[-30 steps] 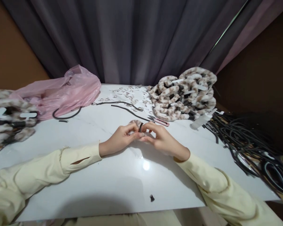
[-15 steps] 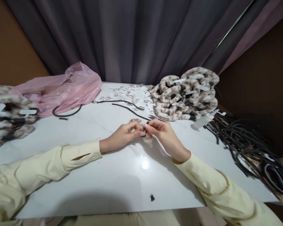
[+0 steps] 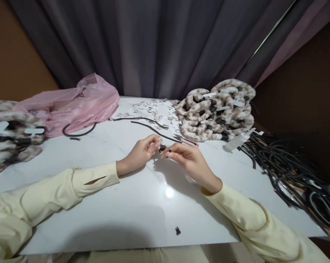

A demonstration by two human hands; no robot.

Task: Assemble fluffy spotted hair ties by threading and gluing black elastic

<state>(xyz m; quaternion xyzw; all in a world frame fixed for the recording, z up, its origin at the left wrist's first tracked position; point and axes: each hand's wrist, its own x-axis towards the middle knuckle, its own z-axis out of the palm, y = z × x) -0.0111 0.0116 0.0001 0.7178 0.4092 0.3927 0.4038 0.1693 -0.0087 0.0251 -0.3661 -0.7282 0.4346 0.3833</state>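
Observation:
My left hand (image 3: 144, 150) is closed in a pinch on a small fluffy white-and-brown piece, mostly hidden by the fingers. A short dark coiled section (image 3: 162, 147) of it shows between my two hands. My right hand (image 3: 193, 160) is closed too, its thumb and fingertips pinching the dark end of that piece. Just beyond the right knuckles lie thread snips (image 3: 187, 141) with reddish handles. A loose black cord (image 3: 151, 127) runs on the table toward the snips.
Fluffy rings with white tags (image 3: 218, 109) are heaped at the back right. Beside them stand a white bottle (image 3: 238, 141) and a pile of black cords (image 3: 280, 160). Small metal rings (image 3: 154, 109) lie at the back. A pink plastic bag (image 3: 96, 98) and more fluffy rings (image 3: 25, 149) sit left.
The fluffy piece has turned and is now mostly covered by my left fingers. My right hand has shifted slightly, uncovering the dark section and the snips behind.

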